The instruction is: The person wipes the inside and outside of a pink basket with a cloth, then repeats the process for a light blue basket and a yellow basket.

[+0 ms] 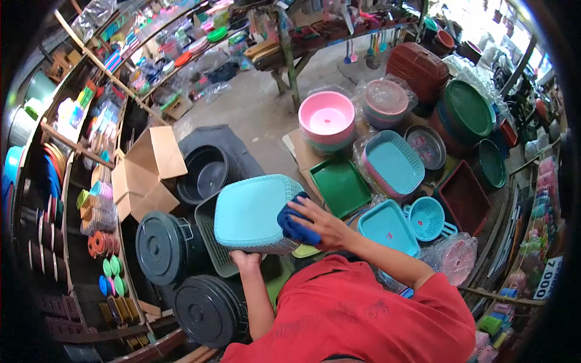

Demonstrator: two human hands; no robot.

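Observation:
A turquoise plastic basket [257, 212] with a flat smooth base and lattice sides is held in front of my body, its base turned up toward me. My left hand [246, 260] grips the basket's near lower edge; most of its fingers are hidden beneath. My right hand [324, 225] is closed on a bunched dark blue cloth [296, 222], which lies against the basket's right side. Behind and to the left of the basket is a grey-green slatted crate [209, 233], partly covered by it.
Left stand an open cardboard box [145, 172], black basins [204, 173] and lidded dark bins [162, 247]. Right are a green tray [340, 186], pink basin [327, 115], blue basket [394, 162], turquoise tray [388, 228] and blue strainer [426, 219]. Stocked shelves [91, 145] line the left.

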